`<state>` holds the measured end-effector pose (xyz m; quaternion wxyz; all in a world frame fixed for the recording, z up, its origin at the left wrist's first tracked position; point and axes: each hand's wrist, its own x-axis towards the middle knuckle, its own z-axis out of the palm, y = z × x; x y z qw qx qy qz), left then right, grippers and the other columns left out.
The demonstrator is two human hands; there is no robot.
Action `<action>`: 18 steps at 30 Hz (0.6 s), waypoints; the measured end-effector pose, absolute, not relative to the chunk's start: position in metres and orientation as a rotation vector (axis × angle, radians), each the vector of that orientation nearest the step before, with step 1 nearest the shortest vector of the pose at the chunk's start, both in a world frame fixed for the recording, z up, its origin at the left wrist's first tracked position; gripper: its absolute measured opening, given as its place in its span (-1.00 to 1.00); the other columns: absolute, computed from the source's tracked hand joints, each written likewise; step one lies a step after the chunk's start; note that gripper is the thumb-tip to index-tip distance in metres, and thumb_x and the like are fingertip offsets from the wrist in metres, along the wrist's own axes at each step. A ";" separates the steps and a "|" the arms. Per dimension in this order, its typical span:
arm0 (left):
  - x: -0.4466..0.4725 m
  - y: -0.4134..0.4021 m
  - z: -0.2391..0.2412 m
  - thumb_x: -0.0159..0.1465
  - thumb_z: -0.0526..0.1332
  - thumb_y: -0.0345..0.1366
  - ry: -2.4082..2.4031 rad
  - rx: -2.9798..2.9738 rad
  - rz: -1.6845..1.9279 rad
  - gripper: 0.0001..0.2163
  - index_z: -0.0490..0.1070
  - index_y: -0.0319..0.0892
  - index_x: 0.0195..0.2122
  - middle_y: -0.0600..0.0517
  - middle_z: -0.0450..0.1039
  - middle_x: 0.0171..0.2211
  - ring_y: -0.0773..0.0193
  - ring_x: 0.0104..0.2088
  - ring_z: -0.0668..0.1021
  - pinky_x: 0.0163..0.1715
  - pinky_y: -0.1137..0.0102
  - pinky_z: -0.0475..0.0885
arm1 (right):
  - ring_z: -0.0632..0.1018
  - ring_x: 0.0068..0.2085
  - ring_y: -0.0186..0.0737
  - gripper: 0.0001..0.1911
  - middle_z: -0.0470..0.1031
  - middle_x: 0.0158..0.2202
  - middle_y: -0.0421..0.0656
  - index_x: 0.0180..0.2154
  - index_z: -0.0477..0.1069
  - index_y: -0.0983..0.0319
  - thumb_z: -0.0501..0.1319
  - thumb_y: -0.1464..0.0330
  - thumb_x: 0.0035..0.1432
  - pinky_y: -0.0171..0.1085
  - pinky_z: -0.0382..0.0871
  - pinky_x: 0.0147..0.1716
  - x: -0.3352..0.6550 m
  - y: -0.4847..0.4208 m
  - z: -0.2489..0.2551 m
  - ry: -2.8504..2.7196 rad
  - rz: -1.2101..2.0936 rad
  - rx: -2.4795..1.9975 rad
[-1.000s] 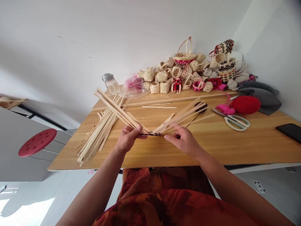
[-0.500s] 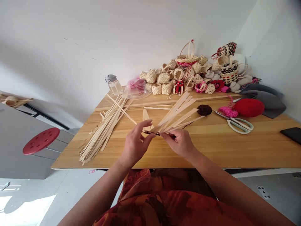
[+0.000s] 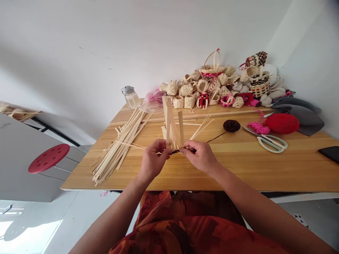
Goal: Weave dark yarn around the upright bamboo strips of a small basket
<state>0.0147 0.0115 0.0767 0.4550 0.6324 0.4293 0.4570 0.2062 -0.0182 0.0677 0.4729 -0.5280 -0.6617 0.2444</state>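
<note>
Between my hands is a half-woven piece of pale flat wooden strips (image 3: 173, 128), its strips fanning upward and out to both sides. Dark brown yarn runs along its lower edge. My left hand (image 3: 155, 158) pinches the piece's left side between thumb and fingers. On the right side, my right hand (image 3: 200, 155) is closed on the piece and the yarn at its edge. From there the yarn trails to a dark brown yarn ball (image 3: 231, 125) on the table. The far side of the piece and some fingertips are hidden.
A bundle of loose strips (image 3: 119, 148) lies left on the wooden table (image 3: 238, 173). Small woven baskets (image 3: 188, 101) are heaped behind, beside a lidded jar (image 3: 131, 98). Scissors (image 3: 271, 141), pink yarn (image 3: 259, 127), a red ball (image 3: 283, 123) and a phone (image 3: 329, 153) lie right.
The woven piece has turned, so its strips now stand more upright and spread to both sides instead of leaning right. My left fingers, apart before, have closed on its edge.
</note>
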 end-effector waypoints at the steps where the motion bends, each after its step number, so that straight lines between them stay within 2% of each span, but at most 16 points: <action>1: 0.015 0.011 0.077 0.13 0.38 -0.25 1.052 1.508 1.118 -0.77 0.46 -0.18 -0.22 0.06 0.53 -0.39 0.34 -0.41 0.56 -0.41 0.44 0.56 | 0.19 -0.58 -0.41 -0.83 0.22 -0.64 -0.34 -0.40 0.52 0.25 0.26 0.30 0.18 -0.36 0.06 -0.55 0.205 -0.018 0.068 -1.618 0.590 -1.278; 6: 0.015 0.009 0.078 0.06 0.44 -0.24 1.051 1.318 1.081 -0.70 0.45 -0.20 -0.22 0.04 0.59 -0.42 0.30 -0.39 0.60 -0.36 0.42 0.57 | 0.19 -0.58 -0.40 -0.83 0.25 -0.62 -0.33 -0.38 0.51 0.25 0.25 0.29 0.20 -0.36 0.05 -0.56 0.204 -0.018 0.068 -1.625 0.622 -1.258; 11: 0.014 0.008 0.080 0.09 0.43 -0.22 1.024 1.275 1.020 -0.64 0.50 -0.20 -0.11 -0.01 0.63 -0.32 0.30 -0.32 0.61 -0.34 0.45 0.57 | 0.17 -0.56 -0.39 -0.82 0.20 -0.62 -0.34 -0.38 0.49 0.24 0.24 0.28 0.20 -0.35 0.06 -0.55 0.204 -0.018 0.066 -1.620 0.669 -1.267; 14: 0.014 0.009 0.084 0.10 0.43 -0.21 1.017 1.444 0.959 -0.74 0.52 -0.20 -0.23 0.02 0.59 -0.37 0.35 -0.39 0.55 -0.47 0.54 0.49 | 0.17 -0.56 -0.39 -0.81 0.18 -0.63 -0.34 -0.42 0.46 0.24 0.25 0.27 0.19 -0.35 0.04 -0.55 0.203 -0.020 0.065 -1.627 0.713 -1.292; 18: 0.017 0.008 0.086 0.09 0.43 -0.21 1.091 1.575 0.979 -0.76 0.41 -0.20 -0.44 0.08 0.47 -0.51 0.38 -0.49 0.47 -0.63 0.56 0.40 | 0.17 -0.55 -0.39 -0.79 0.16 -0.62 -0.35 -0.43 0.43 0.22 0.26 0.25 0.19 -0.35 0.04 -0.56 0.199 -0.021 0.063 -1.645 0.726 -1.283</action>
